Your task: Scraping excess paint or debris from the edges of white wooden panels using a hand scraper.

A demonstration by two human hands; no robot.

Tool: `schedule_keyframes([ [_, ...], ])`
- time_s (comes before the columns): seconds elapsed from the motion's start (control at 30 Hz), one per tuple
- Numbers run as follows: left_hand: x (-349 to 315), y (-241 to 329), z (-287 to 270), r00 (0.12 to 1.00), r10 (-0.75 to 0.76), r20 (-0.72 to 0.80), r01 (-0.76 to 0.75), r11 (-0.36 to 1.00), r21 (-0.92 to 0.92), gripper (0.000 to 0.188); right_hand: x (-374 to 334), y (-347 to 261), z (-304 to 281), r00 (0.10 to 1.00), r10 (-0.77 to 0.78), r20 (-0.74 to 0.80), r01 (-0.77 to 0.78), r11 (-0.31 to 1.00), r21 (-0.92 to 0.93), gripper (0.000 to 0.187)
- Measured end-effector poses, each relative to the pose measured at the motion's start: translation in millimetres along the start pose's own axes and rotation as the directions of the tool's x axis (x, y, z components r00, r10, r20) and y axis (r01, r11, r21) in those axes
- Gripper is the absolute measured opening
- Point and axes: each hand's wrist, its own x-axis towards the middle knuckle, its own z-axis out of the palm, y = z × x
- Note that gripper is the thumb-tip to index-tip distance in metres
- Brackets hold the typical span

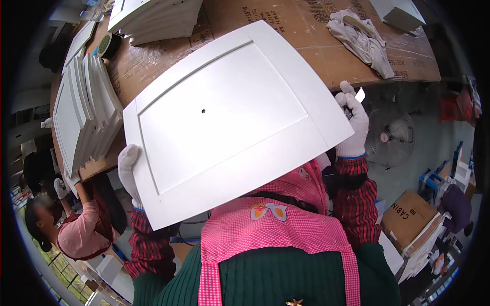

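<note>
A white cabinet door panel (224,127) with a recessed centre and one small dark hole is held tilted in front of me, over the table's near edge. My left hand (128,171), in a white knit glove, is closed on the panel's left edge, its fingers partly hidden behind it. Beside the right edge, my gloved right hand (356,125) has its fingers curled round a small object. A pale, pointed piece (360,95) sticks out past those fingers; its kind cannot be made out.
The table (301,46) is covered in brown cardboard. On it lie a stack of white panels (84,112), another stack (158,18), a tape roll (108,46) and a crumpled white cloth (360,41). A fan (390,135) stands right; a co-worker (79,229) works at left.
</note>
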Motion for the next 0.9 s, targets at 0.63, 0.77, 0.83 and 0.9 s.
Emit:
schedule_keyframes([
  [0.63, -16, -40, 101, 0.889, -0.148, -0.433, 0.224, 0.966, 0.131, 0.038, -11, 17, -59, 0.961, 0.221, -0.166, -0.224, 0.974, -0.004, 0.029],
  [0.77, -23, -37, 98, 0.964, -0.167, -0.207, 0.189, 0.978, 0.093, 0.032, -12, 12, -55, 0.97, 0.198, -0.14, -0.205, 0.978, -0.039, 0.027],
  [0.83, -21, -40, 104, 0.947, -0.161, -0.277, 0.193, 0.977, 0.091, 0.032, -15, 8, -50, 0.972, 0.207, -0.111, -0.214, 0.976, -0.052, 0.024],
  [0.9, -26, -38, 107, 0.958, -0.129, -0.256, 0.157, 0.983, 0.092, 0.031, -24, 0, -29, 0.978, 0.207, 0.018, -0.208, 0.977, 0.048, 0.022],
])
